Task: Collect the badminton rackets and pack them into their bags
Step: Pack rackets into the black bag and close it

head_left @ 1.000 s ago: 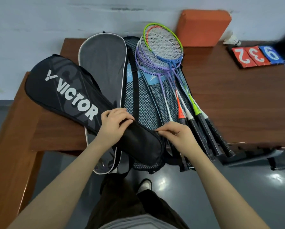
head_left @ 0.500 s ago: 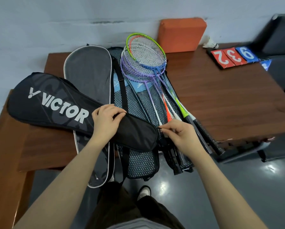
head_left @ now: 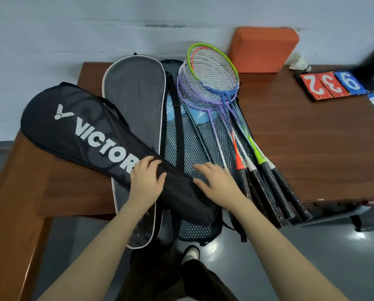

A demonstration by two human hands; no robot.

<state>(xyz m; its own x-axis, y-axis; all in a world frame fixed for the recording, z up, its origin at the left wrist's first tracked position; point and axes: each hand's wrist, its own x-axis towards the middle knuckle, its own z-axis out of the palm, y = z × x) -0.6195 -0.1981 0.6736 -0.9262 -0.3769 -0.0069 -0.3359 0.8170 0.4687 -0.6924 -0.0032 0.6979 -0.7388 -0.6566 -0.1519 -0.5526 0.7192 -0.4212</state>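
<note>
A big black racket bag [head_left: 77, 135] lies slanted across the left part of the brown table [head_left: 312, 153], with its thin end pointing toward the person. It has white letters that say "VICTOR" and a white V mark next to them. Under it lies a grey bag [head_left: 136, 101] with a white edge, and next to that is a blue net bag [head_left: 181, 144] with a black strap. The left hand [head_left: 146, 183] rests flat on the thin part of the black bag, fingers spread apart and holding nothing. The right hand [head_left: 218, 183] lies flat too, fingers straight, touching the net bag right beside the black bag. Half a second ago the right hand was pinching something small at the end of the black bag, and the left hand was curled over the bag; now both hands are laid out flat. To the right, a pile of rackets [head_left: 214, 83] lies on the net bag, with green, orange, blue and purple rims and black handles [head_left: 275, 192] sticking past the table edge. Behind them an orange block [head_left: 264, 51] leans on the wall. A white shuttlecock [head_left: 300, 63] sits near it. Far right are score cards [head_left: 331, 85] showing 2 and 3 in red and 9 in blue.
</note>
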